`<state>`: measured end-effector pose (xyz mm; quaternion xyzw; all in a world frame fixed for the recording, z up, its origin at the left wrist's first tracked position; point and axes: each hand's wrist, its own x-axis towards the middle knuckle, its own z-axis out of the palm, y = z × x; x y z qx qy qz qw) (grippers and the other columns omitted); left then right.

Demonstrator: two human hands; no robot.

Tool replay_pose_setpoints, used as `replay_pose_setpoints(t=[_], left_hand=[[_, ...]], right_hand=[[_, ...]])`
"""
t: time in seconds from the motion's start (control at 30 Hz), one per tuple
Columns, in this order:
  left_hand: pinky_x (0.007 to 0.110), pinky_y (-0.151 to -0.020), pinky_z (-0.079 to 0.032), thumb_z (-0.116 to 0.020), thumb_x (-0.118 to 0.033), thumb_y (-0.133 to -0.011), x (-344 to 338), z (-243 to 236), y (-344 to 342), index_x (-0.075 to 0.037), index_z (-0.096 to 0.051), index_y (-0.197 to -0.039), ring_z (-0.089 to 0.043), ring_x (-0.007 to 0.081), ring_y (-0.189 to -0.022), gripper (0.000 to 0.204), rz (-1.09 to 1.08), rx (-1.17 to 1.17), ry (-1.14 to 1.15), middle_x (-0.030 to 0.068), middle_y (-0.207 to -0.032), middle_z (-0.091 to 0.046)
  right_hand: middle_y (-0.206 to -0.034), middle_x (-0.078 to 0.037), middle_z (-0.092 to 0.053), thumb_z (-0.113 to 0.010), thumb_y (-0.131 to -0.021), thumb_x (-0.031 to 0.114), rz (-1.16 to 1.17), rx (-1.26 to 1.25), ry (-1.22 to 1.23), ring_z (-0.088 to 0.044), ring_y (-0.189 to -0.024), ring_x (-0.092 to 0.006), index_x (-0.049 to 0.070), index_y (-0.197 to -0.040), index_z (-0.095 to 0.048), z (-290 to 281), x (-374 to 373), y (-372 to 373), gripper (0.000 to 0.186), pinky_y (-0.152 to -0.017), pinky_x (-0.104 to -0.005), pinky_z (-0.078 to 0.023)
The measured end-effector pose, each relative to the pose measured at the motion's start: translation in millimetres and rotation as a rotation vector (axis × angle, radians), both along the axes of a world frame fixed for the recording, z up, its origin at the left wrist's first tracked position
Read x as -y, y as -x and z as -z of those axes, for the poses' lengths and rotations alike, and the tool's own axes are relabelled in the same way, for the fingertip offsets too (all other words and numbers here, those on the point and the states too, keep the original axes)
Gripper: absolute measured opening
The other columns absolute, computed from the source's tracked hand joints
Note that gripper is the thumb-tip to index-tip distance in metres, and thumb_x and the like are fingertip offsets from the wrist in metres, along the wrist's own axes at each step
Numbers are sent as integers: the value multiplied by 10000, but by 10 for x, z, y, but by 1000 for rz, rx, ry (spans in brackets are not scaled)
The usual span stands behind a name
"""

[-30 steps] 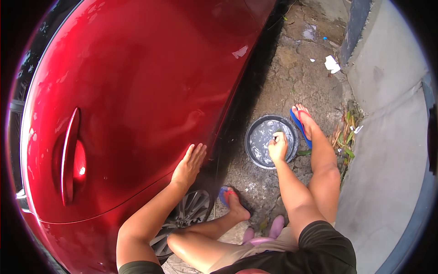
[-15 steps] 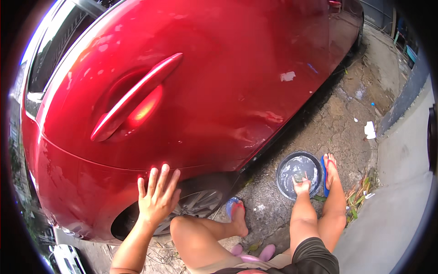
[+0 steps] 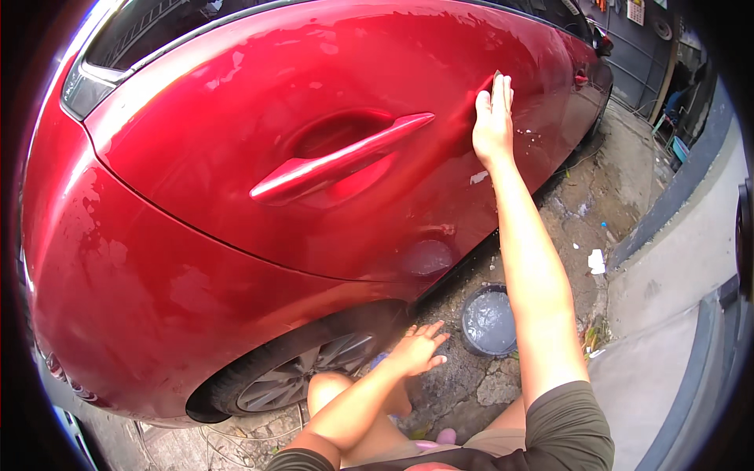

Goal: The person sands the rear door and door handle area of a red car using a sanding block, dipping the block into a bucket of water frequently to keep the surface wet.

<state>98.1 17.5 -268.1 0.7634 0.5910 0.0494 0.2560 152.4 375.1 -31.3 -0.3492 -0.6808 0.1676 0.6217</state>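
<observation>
My right hand (image 3: 493,129) reaches far forward, laid against the red car door (image 3: 377,71) beyond the door handle (image 3: 342,161). A small dark edge shows by its fingertips; the rest of what it presses on the paint is hidden by the hand. Fingers spread, my left hand (image 3: 418,348) hovers in front of the rear wheel (image 3: 314,369) and holds nothing. A dark round bucket (image 3: 488,320) of cloudy, sudsy water stands on the ground, partly behind my right forearm. Wet streaks and white flecks of foam lie on the door.
On the right runs a grey wall (image 3: 652,282) with a dark post. Cracked concrete (image 3: 499,388) lies under the bucket, with leaves and a white scrap (image 3: 597,261) farther off. A thin hose or cable (image 3: 212,439) lies below the wheel.
My right hand has come up out of the bucket onto the door. My left hand has shifted right and away from the rear panel. My body has risen from a crouch, and the view has turned.
</observation>
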Motion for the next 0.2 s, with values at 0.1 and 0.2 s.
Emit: replay_pose_setpoints(t=[0.1,0.2], left_hand=[[568,-1181,-364,-674,-405,-963,-50,-70,-54,-91,-546,-1455,-447,396,-1438,597,-6,106,-148,201,-1589,-429],[562,-1163,-375,-655,-376,-982,30,-257,127,-86,-587,-1408,-500,392,-1377,519,-54,139,-342,189,-1535,-496]], right_hand=[[-1726,-215,-91,-242,-1086,596,-65,207,-101,-24,-1601,-394,36,-1654,-147,-884,313,516,804,-1278,-544,-1],[-1712,-242,-128,-248,-1012,746,-245,371,-481,-48,-1597,-408,-21,-1638,-148,-1386,1568,1431,995,-1286,-530,-13]])
